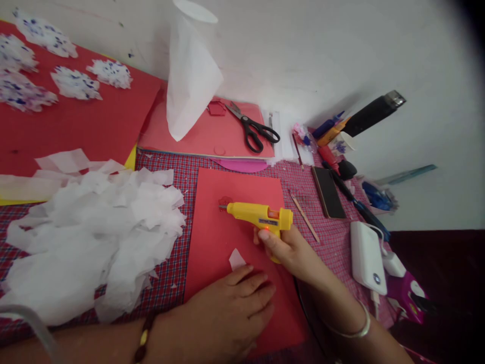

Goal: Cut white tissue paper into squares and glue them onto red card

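Note:
My right hand [284, 247] is wrapped round the handle of a yellow hot glue gun [257, 215], whose nozzle points left and whose small red light is lit. The tip is over a clear blob of glue [225, 203] on a sheet of red paper [235, 182]; whether they touch I cannot tell. Lower on the same sheet, my left hand [223, 313] lies flat with its fingers stretched out. A small white paper piece [237, 259] shows beside its index finger, partly hidden by the hand.
Left lies a heap of white tissue pieces [98, 227]; behind it, speckled tissue tufts [76, 82] rest on red card. Scissors [252, 129] and a white paper cone [191, 76] are at the back. On the right are a phone [329, 192], a wooden stick [305, 217] and a power bank [367, 258].

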`<action>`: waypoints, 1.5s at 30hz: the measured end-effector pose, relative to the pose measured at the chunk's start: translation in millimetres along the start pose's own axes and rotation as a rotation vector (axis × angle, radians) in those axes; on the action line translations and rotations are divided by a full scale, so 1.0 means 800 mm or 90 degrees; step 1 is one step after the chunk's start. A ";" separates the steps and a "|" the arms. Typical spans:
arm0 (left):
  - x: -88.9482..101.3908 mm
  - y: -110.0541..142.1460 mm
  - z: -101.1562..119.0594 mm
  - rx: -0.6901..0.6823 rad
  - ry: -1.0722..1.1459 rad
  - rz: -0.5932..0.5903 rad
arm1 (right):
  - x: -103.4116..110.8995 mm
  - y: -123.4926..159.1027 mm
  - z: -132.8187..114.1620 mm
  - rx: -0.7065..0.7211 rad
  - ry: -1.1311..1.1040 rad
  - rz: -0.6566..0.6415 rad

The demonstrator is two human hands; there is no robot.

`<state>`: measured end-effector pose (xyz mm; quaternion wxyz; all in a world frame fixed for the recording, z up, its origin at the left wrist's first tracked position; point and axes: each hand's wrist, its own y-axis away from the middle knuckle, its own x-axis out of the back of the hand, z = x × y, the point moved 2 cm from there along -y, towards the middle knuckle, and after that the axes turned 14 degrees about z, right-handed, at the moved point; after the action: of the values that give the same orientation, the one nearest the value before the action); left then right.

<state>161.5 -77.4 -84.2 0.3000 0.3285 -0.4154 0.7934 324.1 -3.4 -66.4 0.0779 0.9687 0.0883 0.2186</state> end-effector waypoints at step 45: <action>-0.003 0.002 -0.002 -0.010 0.010 0.000 | 0.013 -0.003 0.003 0.075 0.028 0.087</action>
<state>161.1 -77.3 -87.5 0.3060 0.3201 -0.4189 0.7927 334.2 0.7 -65.0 0.0041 0.9704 0.0364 0.2389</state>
